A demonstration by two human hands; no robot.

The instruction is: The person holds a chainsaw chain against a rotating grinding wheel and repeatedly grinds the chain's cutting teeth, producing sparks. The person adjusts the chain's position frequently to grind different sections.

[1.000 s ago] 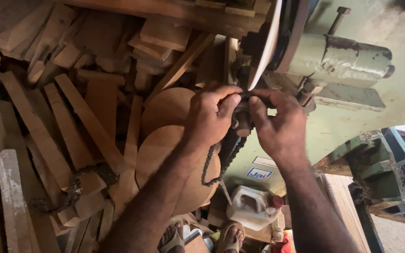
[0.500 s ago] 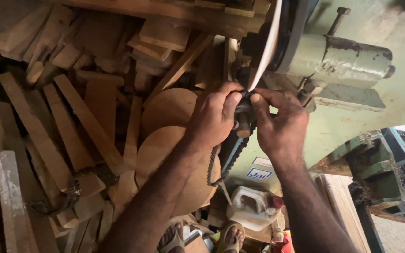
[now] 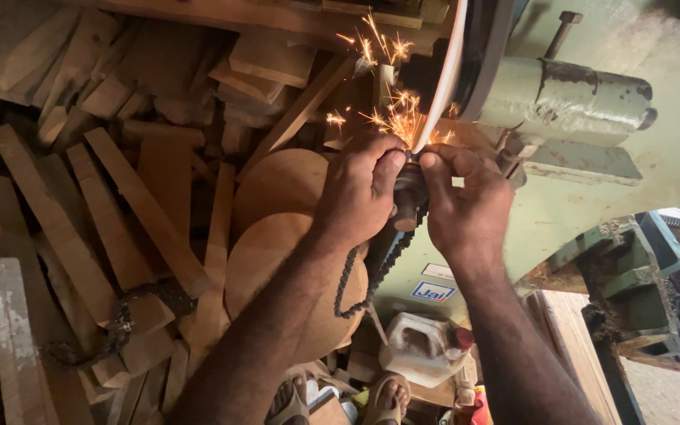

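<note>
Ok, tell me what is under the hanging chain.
Under the chain: round wooden discs, a white jug, sandalled feet. Both hands cover its upper end at the grinding wheel.

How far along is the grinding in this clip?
Underway: both hands, left hand and right hand, press a section of saw chain to the grinding wheel, and sparks are flying. The rest of the chain hangs below, but the pictures don't show which links are already ground, so how much remains is unclear.

Two hands [image 3: 360,189], one saw chain [image 3: 371,275], two round wooden discs [image 3: 277,185], one white jug [image 3: 419,346], two sandalled feet [image 3: 387,397].
</note>
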